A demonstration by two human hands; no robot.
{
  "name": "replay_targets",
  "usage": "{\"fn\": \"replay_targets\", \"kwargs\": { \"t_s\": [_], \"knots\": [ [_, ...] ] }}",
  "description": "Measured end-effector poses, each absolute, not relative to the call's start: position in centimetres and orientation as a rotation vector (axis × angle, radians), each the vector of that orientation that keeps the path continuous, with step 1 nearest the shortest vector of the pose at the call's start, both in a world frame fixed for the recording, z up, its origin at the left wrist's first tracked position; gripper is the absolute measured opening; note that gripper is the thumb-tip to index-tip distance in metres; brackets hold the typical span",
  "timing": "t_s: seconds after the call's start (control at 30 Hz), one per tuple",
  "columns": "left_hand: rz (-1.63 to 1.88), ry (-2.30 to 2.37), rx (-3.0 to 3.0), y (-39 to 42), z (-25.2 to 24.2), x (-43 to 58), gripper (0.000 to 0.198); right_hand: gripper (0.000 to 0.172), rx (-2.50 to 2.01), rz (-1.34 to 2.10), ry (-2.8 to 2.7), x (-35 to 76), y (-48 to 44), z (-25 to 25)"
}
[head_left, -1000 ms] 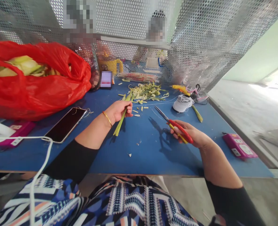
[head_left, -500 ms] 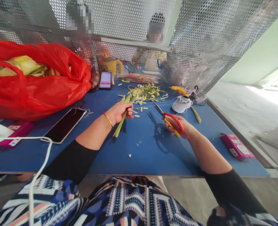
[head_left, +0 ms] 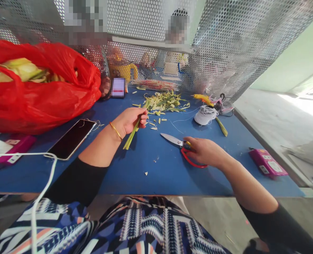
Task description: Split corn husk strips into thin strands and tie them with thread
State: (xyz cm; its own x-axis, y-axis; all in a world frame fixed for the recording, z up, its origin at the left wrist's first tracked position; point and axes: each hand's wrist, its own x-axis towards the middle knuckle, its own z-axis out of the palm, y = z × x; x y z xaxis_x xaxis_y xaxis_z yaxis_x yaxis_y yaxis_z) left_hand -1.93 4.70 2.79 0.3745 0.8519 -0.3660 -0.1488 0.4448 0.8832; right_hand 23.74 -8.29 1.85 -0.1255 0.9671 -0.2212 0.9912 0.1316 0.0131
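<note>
My left hand (head_left: 132, 120) is closed around a thin bundle of green leaf strips (head_left: 129, 140), tilted, its stalk ends pointing down toward me. Low over the blue tabletop, my right hand (head_left: 205, 151) grips red-and-yellow-handled scissors (head_left: 172, 139). Their blades are together and point left; the fingers partly hide the handles. Beyond my left hand lies a heap of pale green leaf scraps (head_left: 163, 101). To the right of the heap stands a roll of white thread (head_left: 204, 115), with a loose strand trailing left.
A red plastic bag (head_left: 47, 102) full of leaves fills the left side, near a dark phone (head_left: 70, 139). A purple packet (head_left: 268, 162) sits at the right edge, and a green stalk (head_left: 221, 127) lies by the thread. A perforated metal screen (head_left: 146, 21) closes off the back; people are behind it.
My right hand has turned palm down and lowered the scissors to the tabletop, their blades swinging to point left. My left hand, still holding the leaf strips, has shifted slightly left and away from me.
</note>
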Motion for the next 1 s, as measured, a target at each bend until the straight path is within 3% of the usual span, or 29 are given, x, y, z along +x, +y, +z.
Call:
{"fn": "replay_targets", "kwargs": {
  "t_s": [0.1,0.23,0.37,0.6,0.77,1.0],
  "knots": [
    [0.755,0.959,0.910,4.1,3.0,-1.6,0.044,0.037,1.940,-0.013,1.997,21.8,-7.9,3.3],
    [0.768,0.917,0.933,3.3,3.5,-1.3,0.044,0.021,2.076,-0.074,2.165,21.0,-4.1,3.4],
    [0.758,0.875,0.945,2.7,3.9,-1.2,0.044,0.025,2.496,-0.303,2.089,21.2,0.4,0.6],
    [0.729,0.849,0.915,2.7,3.8,-1.2,0.044,0.007,2.579,-0.427,2.071,22.1,3.6,-1.8],
    [0.721,0.842,0.905,2.9,3.5,-1.1,0.044,0.012,2.668,-0.507,2.154,22.3,8.6,1.2],
    [0.726,0.872,0.904,3.3,3.1,-1.2,0.042,0.015,2.925,-0.137,2.223,21.7,12.8,6.1]
  ]
}}
